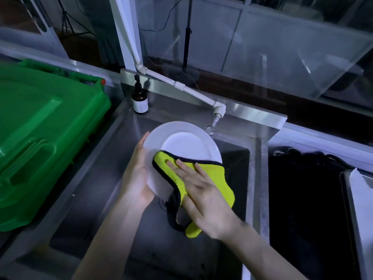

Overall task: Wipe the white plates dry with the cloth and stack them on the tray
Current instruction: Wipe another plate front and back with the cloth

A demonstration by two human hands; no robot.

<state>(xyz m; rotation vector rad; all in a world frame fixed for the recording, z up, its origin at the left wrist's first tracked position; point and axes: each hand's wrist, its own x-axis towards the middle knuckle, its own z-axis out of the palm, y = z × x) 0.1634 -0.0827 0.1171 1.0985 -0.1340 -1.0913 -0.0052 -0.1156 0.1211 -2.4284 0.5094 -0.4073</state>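
Observation:
I hold a white plate (182, 142) tilted up over the steel sink (232, 158). My left hand (137, 174) grips the plate's left rim from behind. My right hand (201, 190) presses a yellow cloth with black trim (210, 174) flat against the plate's lower face, fingers spread. The cloth's lower end hangs down below my palm. At the far right edge, part of a pale tray (361, 199) shows.
A green plastic bin lid (40, 142) lies left of the sink. A brown pump bottle (139, 98) stands at the sink's back left corner. A white pipe tap (217, 110) reaches over the basin. A dark mat (306, 199) lies to the right.

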